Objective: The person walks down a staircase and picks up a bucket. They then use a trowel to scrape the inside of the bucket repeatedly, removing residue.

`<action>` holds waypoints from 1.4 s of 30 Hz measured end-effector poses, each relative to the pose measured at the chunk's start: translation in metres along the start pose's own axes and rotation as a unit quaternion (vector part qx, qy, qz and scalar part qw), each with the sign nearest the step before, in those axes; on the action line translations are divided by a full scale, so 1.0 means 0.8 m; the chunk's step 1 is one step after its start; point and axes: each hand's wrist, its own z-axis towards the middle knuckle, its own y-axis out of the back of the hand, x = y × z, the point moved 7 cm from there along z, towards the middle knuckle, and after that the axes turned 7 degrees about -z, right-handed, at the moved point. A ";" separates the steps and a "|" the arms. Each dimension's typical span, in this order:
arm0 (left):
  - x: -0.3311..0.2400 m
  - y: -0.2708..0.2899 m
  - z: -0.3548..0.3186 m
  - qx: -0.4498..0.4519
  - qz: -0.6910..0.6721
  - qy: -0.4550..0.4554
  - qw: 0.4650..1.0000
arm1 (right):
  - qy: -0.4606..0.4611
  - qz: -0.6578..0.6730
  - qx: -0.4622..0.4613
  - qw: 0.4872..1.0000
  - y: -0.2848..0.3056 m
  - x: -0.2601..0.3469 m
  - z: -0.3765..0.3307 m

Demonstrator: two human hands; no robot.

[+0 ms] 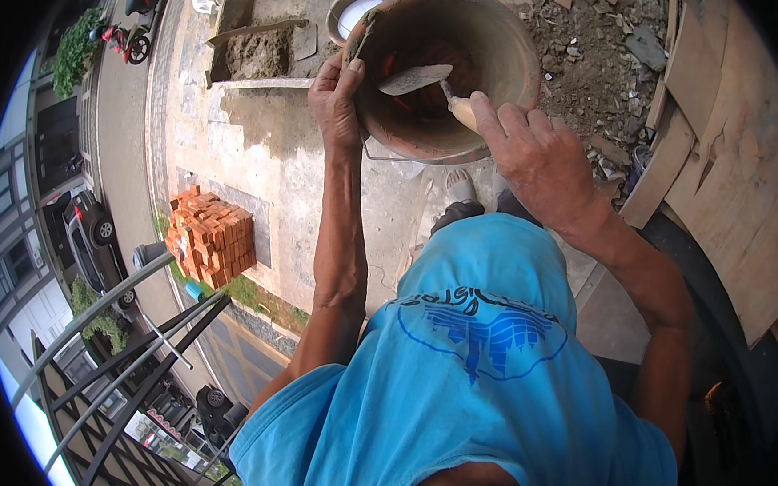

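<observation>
A round, mortar-smeared bucket (512,59) is tilted in front of me, its mouth turned toward me, and reddish material shows dimly at its bottom. My left hand (337,106) is closed on its left rim, thumb over the edge. A wire handle hangs by the near side of the rim. In my right hand (541,154) is a trowel (417,79), its wooden grip wrapped by the fingers. The trowel's grey, mortar-coated blade lies across the bucket's mouth and points left. Whether the blade touches the inner wall, I cannot tell.
Beyond my left hand lies a trough (269,85) of wet mortar, beside a small pail (334,17) with pale contents. Stacked orange bricks (213,237) stand at left near metal bars (109,302). Rubble (586,77) and wooden boards (732,166) are on the right.
</observation>
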 end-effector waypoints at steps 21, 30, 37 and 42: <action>0.045 0.051 -0.008 -0.050 -0.026 0.023 0.998 | -0.023 0.013 -0.024 0.999 -0.005 0.005 -0.007; 0.058 0.068 -0.013 -0.084 -0.035 0.019 0.996 | 0.000 0.048 0.017 0.999 -0.042 0.041 -0.033; 0.048 0.074 -0.011 -0.059 -0.020 0.027 0.998 | -0.019 0.060 0.007 0.998 -0.065 0.035 0.003; 0.030 0.063 -0.011 -0.037 -0.017 0.045 0.998 | 0.006 0.067 0.056 0.996 -0.101 0.070 -0.003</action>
